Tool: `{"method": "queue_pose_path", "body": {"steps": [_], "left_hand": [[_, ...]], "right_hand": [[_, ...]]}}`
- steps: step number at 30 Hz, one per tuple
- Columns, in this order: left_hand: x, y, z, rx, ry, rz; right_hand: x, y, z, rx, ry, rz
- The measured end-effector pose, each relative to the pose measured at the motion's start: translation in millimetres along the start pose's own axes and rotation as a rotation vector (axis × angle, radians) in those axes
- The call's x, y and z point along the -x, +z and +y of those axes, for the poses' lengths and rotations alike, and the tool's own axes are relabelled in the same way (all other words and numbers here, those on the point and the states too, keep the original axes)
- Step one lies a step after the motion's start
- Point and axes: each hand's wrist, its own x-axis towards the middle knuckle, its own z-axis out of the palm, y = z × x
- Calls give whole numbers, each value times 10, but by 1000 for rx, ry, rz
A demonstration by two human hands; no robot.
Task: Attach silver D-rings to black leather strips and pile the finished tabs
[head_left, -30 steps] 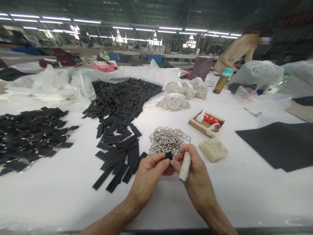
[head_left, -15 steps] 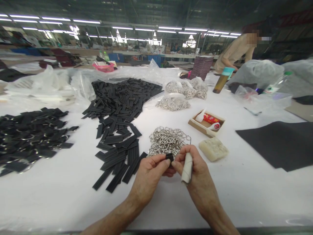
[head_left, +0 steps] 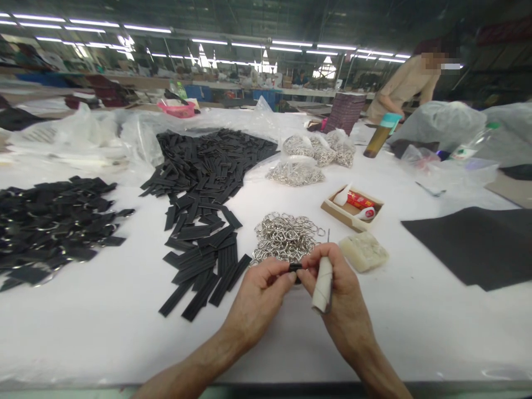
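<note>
My left hand is closed, pinching a small folded black strap piece between thumb and fingertips. From the other side, the thumb and fingers of my right hand press on the same piece. My right hand also grips an awl-like tool with a pale wrapped handle; its thin metal shaft points away from me. Just beyond my fingertips lies a heap of silver metal rings. Loose black strap pieces are spread left of my hands. Whether a ring sits inside the folded piece is hidden.
Strap pieces with rings are piled at far left. To the right are a small box, a yellowish block and black sheets. Bagged rings and a bottle stand farther back; a person leans there.
The black strap piece has turned in my fingers and shows a narrower folded edge. My hands have shifted slightly right, and the tool's shaft stands more upright.
</note>
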Motion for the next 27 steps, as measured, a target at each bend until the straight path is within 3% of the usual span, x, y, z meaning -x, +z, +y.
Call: {"method": "queue_pose_path", "body": {"steps": [4, 14, 19, 27], "left_hand": [[6, -14, -6, -129, 158, 82], [-64, -24, -37, 280, -146, -182], [-74, -19, -28, 387, -178, -176], [-71, 9, -31, 364, -167, -143]], "right_hand": [[-9, -33, -20, -13, -4, -14], [-34, -40, -35, -30, 17, -52], [-40, -22, -35, -14, 7, -19], [-39, -14, -54, -37, 53, -14]]}}
